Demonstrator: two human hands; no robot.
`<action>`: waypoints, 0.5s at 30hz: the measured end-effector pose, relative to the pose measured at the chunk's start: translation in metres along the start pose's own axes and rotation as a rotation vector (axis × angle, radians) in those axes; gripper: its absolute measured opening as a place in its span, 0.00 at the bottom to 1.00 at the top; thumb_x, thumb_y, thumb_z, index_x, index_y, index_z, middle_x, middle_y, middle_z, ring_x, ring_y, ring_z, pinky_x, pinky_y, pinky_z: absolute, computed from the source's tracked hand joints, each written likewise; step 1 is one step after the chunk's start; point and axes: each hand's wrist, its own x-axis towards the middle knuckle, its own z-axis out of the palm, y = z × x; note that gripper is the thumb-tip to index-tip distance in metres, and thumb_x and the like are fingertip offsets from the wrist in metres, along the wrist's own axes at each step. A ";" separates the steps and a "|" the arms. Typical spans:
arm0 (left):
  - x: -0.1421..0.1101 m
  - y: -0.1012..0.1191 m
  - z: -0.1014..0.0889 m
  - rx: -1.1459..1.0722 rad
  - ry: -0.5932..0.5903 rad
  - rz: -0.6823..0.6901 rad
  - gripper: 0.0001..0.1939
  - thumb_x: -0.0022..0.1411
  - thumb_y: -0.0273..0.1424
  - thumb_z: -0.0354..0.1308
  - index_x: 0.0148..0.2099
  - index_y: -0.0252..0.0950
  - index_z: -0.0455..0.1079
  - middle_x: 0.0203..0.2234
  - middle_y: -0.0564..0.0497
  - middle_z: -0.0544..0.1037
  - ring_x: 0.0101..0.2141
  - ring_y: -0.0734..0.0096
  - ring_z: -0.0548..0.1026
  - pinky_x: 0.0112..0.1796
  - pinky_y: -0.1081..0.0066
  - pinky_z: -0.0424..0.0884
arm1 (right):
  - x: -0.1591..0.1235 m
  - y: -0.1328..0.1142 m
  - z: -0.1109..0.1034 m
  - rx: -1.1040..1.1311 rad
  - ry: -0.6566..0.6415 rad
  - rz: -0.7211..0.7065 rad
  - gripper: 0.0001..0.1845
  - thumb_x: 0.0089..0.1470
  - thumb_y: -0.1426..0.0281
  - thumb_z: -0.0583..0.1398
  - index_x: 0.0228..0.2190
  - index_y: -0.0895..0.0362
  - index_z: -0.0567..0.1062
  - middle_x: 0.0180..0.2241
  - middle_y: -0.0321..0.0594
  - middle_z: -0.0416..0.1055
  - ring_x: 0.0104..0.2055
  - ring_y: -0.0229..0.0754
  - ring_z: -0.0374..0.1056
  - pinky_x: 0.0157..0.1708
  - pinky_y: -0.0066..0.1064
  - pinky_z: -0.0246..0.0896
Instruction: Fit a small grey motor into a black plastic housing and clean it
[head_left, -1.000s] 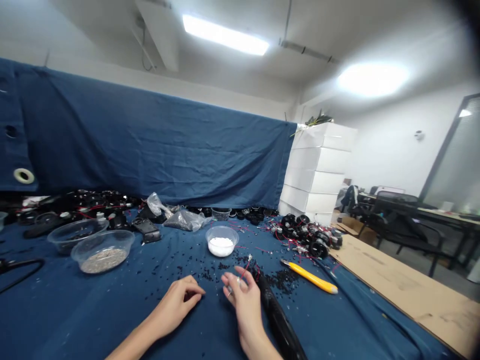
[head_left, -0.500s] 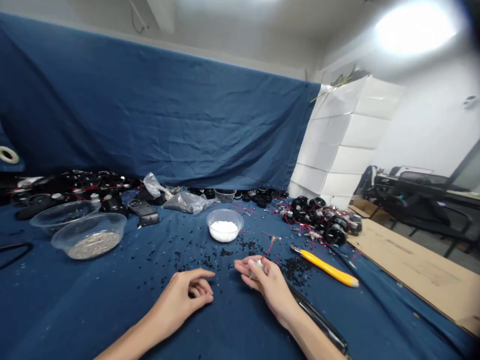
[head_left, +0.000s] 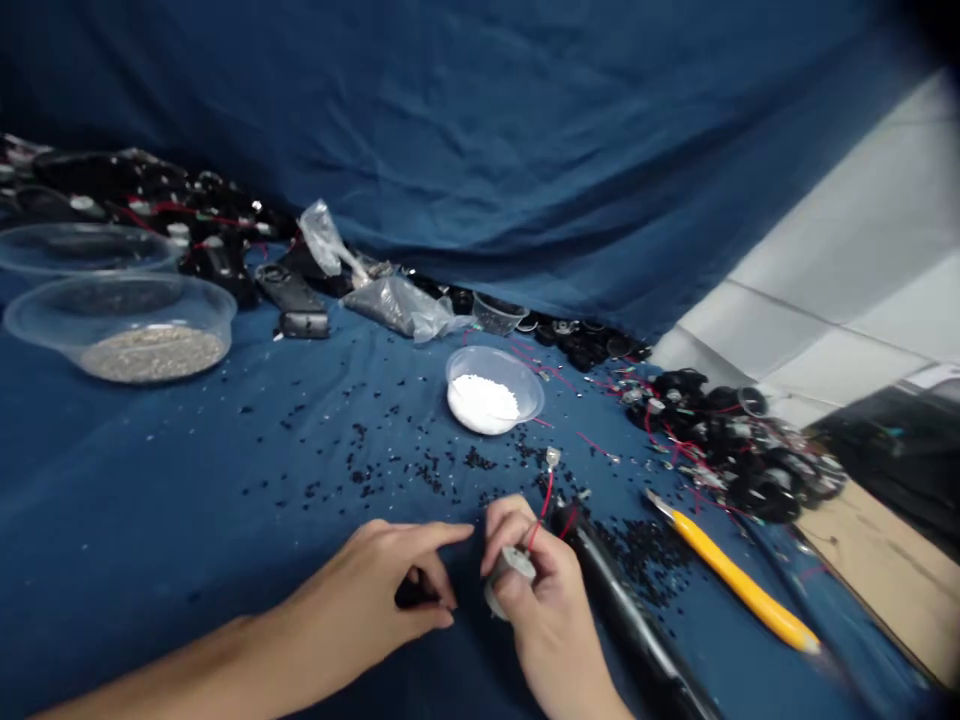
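Observation:
A small silver electric motor (head_left: 513, 578) is gripped between the thumb and curled fingers of my right hand (head_left: 547, 610). From it a red wire (head_left: 546, 498) rises, ending in a small pale metal tab. My left hand (head_left: 390, 575) hovers just left of it with nothing in it, forefinger stretched toward the motor and thumb apart. Under and beside my right hand lies a long black tool handle (head_left: 626, 615), partly covered by the hand. Beyond both hands, a clear bowl (head_left: 491, 390) holds white pellets.
Black bits (head_left: 427, 470) are scattered over the blue cloth. A yellow-handled cutter (head_left: 742, 580) lies at right, below a heap of black parts and red wires (head_left: 742, 450). Clear bowls (head_left: 120, 310) stand at left, one with greyish grains. A plastic bag (head_left: 405, 305) lies at the back.
The view has tilted down and turned. My right hand has turned, bringing the motor and its red wire into plain sight. My left hand has come closer to it.

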 end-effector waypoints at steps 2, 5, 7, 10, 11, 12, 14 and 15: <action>-0.001 -0.003 0.001 -0.017 -0.024 0.015 0.30 0.55 0.24 0.65 0.59 0.47 0.67 0.33 0.62 0.83 0.36 0.69 0.79 0.44 0.71 0.66 | -0.003 0.001 0.002 -0.046 0.016 0.011 0.24 0.44 0.50 0.69 0.20 0.57 0.71 0.23 0.34 0.61 0.27 0.36 0.57 0.29 0.27 0.54; -0.002 -0.005 0.000 -0.043 -0.046 0.017 0.30 0.57 0.24 0.65 0.60 0.49 0.66 0.34 0.62 0.83 0.37 0.70 0.79 0.46 0.72 0.67 | -0.006 0.004 0.003 -0.081 -0.003 0.118 0.17 0.43 0.59 0.71 0.22 0.56 0.72 0.19 0.31 0.59 0.22 0.33 0.51 0.23 0.26 0.47; -0.003 -0.008 0.001 -0.042 -0.042 0.016 0.29 0.58 0.26 0.64 0.60 0.50 0.66 0.35 0.63 0.83 0.38 0.70 0.79 0.45 0.72 0.68 | -0.006 0.005 0.002 -0.122 -0.011 0.205 0.15 0.43 0.62 0.71 0.23 0.57 0.72 0.19 0.31 0.59 0.21 0.33 0.50 0.21 0.25 0.46; -0.005 -0.014 0.004 -0.028 -0.025 0.024 0.28 0.60 0.28 0.64 0.60 0.52 0.66 0.36 0.63 0.83 0.40 0.70 0.79 0.47 0.71 0.67 | -0.004 0.004 -0.002 -0.221 -0.015 0.289 0.13 0.44 0.61 0.69 0.25 0.56 0.74 0.19 0.32 0.62 0.21 0.34 0.54 0.20 0.25 0.48; -0.005 -0.016 0.006 -0.026 -0.017 0.027 0.28 0.60 0.28 0.65 0.60 0.52 0.65 0.36 0.63 0.83 0.41 0.69 0.79 0.48 0.71 0.67 | -0.004 0.003 -0.004 -0.259 -0.026 0.295 0.13 0.45 0.61 0.69 0.26 0.56 0.75 0.20 0.33 0.63 0.21 0.35 0.56 0.20 0.25 0.50; -0.006 -0.018 0.008 -0.027 -0.008 0.028 0.29 0.60 0.29 0.65 0.61 0.53 0.65 0.37 0.63 0.83 0.42 0.68 0.78 0.49 0.70 0.67 | -0.003 0.002 -0.005 -0.292 -0.045 0.288 0.13 0.45 0.61 0.69 0.27 0.56 0.76 0.20 0.34 0.65 0.21 0.35 0.58 0.20 0.25 0.52; -0.008 -0.020 0.010 -0.031 0.009 0.032 0.30 0.60 0.29 0.65 0.61 0.53 0.64 0.37 0.63 0.83 0.45 0.67 0.78 0.50 0.69 0.67 | -0.002 0.000 -0.007 -0.349 -0.092 0.244 0.12 0.45 0.61 0.69 0.27 0.56 0.77 0.21 0.36 0.68 0.21 0.37 0.62 0.21 0.26 0.56; -0.009 -0.020 0.011 -0.034 0.016 0.034 0.30 0.60 0.29 0.65 0.62 0.52 0.63 0.38 0.63 0.83 0.45 0.67 0.78 0.50 0.69 0.67 | -0.002 0.000 -0.008 -0.373 -0.108 0.212 0.12 0.45 0.61 0.69 0.27 0.55 0.78 0.21 0.36 0.70 0.21 0.37 0.63 0.21 0.26 0.57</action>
